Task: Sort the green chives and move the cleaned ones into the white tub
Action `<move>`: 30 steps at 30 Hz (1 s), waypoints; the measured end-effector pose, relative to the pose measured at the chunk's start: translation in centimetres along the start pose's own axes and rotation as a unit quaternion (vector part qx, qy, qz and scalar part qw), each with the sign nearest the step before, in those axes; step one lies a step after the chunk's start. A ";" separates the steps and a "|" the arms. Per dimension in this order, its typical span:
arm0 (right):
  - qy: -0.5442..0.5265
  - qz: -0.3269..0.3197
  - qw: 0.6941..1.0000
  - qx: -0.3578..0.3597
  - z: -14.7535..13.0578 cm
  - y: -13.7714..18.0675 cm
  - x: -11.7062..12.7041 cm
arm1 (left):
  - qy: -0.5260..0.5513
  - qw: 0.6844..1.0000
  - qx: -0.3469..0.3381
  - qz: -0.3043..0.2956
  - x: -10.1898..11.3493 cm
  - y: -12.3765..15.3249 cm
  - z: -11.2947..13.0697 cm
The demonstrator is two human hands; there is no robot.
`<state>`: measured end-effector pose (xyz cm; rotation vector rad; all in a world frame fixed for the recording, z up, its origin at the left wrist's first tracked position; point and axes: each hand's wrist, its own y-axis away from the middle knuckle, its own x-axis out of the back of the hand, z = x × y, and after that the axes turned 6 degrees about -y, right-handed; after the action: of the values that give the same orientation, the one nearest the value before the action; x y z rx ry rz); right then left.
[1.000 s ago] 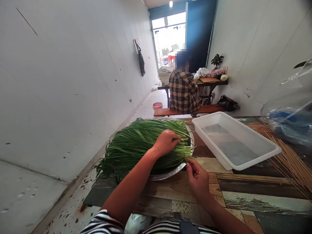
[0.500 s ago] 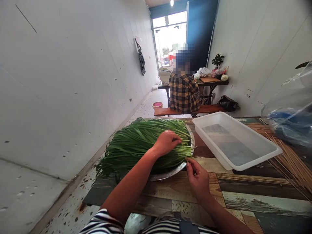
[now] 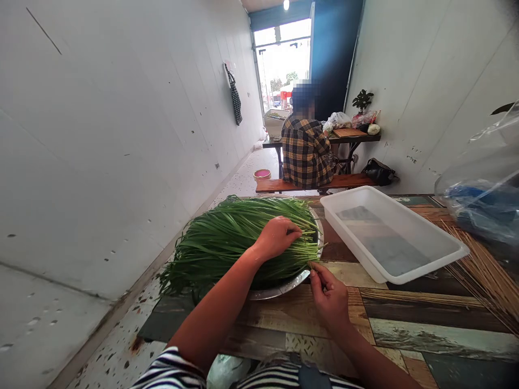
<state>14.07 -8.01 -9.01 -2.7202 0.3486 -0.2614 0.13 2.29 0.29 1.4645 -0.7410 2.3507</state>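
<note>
A thick heap of long green garlic chives (image 3: pixel 227 232) fills a round metal basin (image 3: pixel 279 289), leaves toward the left and pale stem ends toward the right. My left hand (image 3: pixel 278 237) rests on top of the heap, fingers curled and pinching a few stems near their cut ends. Just outside the basin's right front rim, my right hand (image 3: pixel 329 294) is closed, thumb against index finger. A tiny thin tan tip shows at those fingertips; the rest of it is hidden, so its kind is unclear.
A white plastic tray (image 3: pixel 381 270) stands right of the basin on the wood-patterned table (image 3: pixel 324 319). Thin bamboo skewers (image 3: pixel 482 270) and a clear plastic bag (image 3: pixel 482 200) lie at far right. Ahead, a person in a plaid shirt (image 3: pixel 306 154) sits on a bench (image 3: pixel 271 185).
Both my hands and the chives look the same as before. Only the seated person's head has shifted slightly.
</note>
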 end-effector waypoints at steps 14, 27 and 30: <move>0.020 0.000 1.000 0.009 0.4 0.1 0.0 | 0.010 1.000 -0.001 0.007 -0.1 -0.1 -0.1; 0.017 0.003 1.000 0.005 0.0 0.0 -0.1 | 0.015 1.000 -0.008 0.006 -0.2 0.0 -0.2; 0.021 0.002 1.000 0.003 0.0 0.1 -0.1 | 0.005 1.000 -0.021 -0.009 0.1 0.1 -0.1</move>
<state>13.99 -8.03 -9.05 -2.7117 0.3654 -0.3180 0.00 2.28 0.29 1.4344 -0.7668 2.3126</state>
